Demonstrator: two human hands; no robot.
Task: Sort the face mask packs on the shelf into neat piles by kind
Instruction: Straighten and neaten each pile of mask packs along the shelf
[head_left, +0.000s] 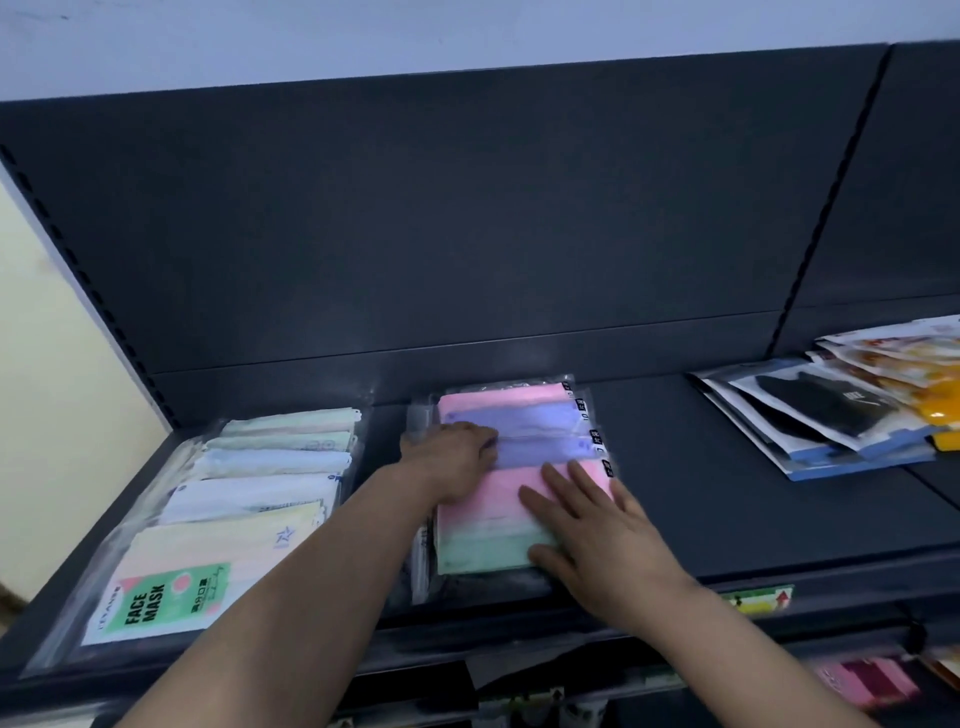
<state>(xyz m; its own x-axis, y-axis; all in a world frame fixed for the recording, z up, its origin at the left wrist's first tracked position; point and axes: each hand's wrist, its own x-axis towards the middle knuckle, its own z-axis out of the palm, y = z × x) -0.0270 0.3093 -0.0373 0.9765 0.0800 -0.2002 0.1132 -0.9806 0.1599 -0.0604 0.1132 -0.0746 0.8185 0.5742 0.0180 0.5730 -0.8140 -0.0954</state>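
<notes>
A pile of clear packs with pink, purple and mint masks lies in the middle of the dark shelf. My left hand rests on the pile's left side, fingers bent over the purple pack. My right hand lies flat with straight fingers on the pink and mint pack at the pile's front. To the left lies a row of overlapping pastel packs, the front one with a green "FACE MASK" label. At the right, packs with black masks lie fanned out.
Orange and white packs overlap the black-mask packs at the far right. The shelf's dark back panel rises behind. A price tag strip runs along the front edge. Pink packs sit on a lower shelf.
</notes>
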